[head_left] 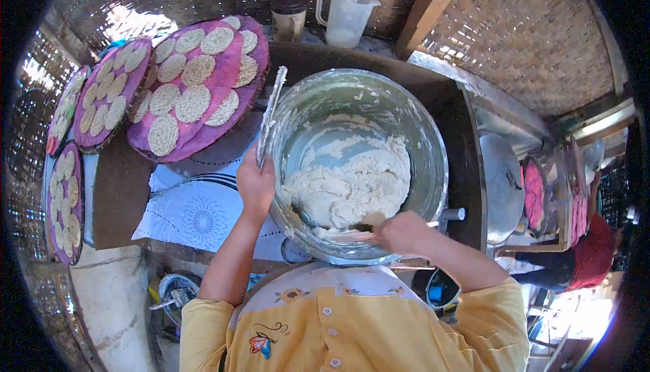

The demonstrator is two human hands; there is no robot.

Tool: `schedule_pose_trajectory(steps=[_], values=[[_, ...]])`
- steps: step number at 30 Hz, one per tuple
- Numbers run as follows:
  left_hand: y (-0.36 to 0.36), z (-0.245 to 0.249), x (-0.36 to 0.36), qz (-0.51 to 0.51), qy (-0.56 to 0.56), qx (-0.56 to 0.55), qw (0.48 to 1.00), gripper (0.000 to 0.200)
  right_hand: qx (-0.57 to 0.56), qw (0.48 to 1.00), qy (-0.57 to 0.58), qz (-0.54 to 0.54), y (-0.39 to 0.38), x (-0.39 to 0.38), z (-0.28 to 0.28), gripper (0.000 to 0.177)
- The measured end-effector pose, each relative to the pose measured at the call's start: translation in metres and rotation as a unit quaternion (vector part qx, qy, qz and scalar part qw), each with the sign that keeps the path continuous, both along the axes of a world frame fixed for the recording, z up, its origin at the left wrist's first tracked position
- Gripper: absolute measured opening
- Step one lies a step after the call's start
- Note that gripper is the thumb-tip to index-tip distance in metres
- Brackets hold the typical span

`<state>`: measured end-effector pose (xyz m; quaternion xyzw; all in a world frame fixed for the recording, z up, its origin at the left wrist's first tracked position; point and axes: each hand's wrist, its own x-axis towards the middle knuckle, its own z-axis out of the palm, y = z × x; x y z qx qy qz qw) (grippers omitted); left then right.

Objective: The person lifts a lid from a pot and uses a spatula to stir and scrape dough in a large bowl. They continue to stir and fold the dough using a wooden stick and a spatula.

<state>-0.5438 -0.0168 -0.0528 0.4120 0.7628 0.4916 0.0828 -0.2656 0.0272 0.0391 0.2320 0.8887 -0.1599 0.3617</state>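
A large round basin (pixel 433 169) stands before me, its inner wall smeared with batter. Thick off-white dough (pixel 345 189) lies in a lumpy mass at its bottom. My left hand (pixel 256 181) is closed at the basin's left rim around a flat, dough-crusted stick (pixel 274 104) that points away from me. Over the near rim, my right hand (pixel 405 232) grips a pale flat paddle (pixel 345 236), whose blade reaches left into the near edge of the dough.
Purple-pink round trays (pixel 206 131) with coiled noodle-like discs (pixel 193 104) stand at left. A white patterned cloth (pixel 183 216) lies beside the basin. Behind are a measuring jug (pixel 347 16) and a dark-lidded container (pixel 288 16). A metal lid (pixel 501 189) and a person in red (pixel 592 253) are right.
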Motion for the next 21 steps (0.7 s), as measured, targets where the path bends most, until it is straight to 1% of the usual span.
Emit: schedule_pose_trajectory(steps=[1,2,4,5,7,11,13,15,16,18,19,20,21], values=[[0.000,-0.004,-0.001,-0.003,0.001,0.009,1.000,0.037,-0.021,0.999,0.025,0.002,-0.006,-0.006,-0.009,0.024],[0.001,-0.005,-0.002,-0.005,0.001,0.019,1.000,0.037,-0.021,0.997,0.079,-0.009,-0.010,-0.011,-0.025,0.023],[0.000,-0.001,0.000,-0.003,-0.043,-0.007,0.999,0.037,-0.019,0.982,0.188,-0.028,-0.015,-0.024,-0.058,0.022],[0.000,0.002,0.001,0.000,-0.064,-0.019,0.998,0.037,-0.019,0.980,0.193,-0.036,-0.016,-0.033,-0.065,0.021],[0.000,0.001,0.001,0.007,-0.049,-0.023,0.999,0.037,-0.020,0.977,0.204,-0.053,-0.015,-0.055,-0.071,0.020],[0.000,0.006,0.003,0.014,-0.060,-0.044,0.997,0.038,-0.005,0.975,0.191,-0.116,-0.014,-0.091,-0.088,0.022],[0.001,0.005,0.001,0.013,-0.034,-0.052,0.998,0.039,0.017,0.975,0.168,-0.144,-0.008,-0.111,-0.088,0.023],[-0.001,0.003,0.000,0.010,-0.010,-0.047,0.999,0.039,0.038,0.972,0.132,-0.192,0.010,-0.119,-0.097,0.024],[-0.002,0.003,-0.001,0.007,0.000,-0.036,0.999,0.038,0.049,0.968,0.115,-0.215,0.019,-0.125,-0.094,0.025],[-0.002,0.003,-0.001,-0.003,0.010,-0.028,1.000,0.038,0.051,0.971,0.042,-0.228,0.043,-0.115,-0.075,0.028],[-0.003,0.004,-0.001,-0.006,0.008,-0.030,0.999,0.038,0.031,0.967,0.028,-0.251,0.052,-0.103,-0.082,0.034],[-0.003,0.003,-0.002,-0.007,0.005,-0.031,0.999,0.038,0.012,0.962,0.013,-0.272,0.067,-0.089,-0.101,0.040],[-0.002,-0.002,-0.005,-0.018,0.009,-0.023,1.000,0.039,0.026,0.976,0.011,-0.216,0.082,-0.068,-0.136,0.046]])
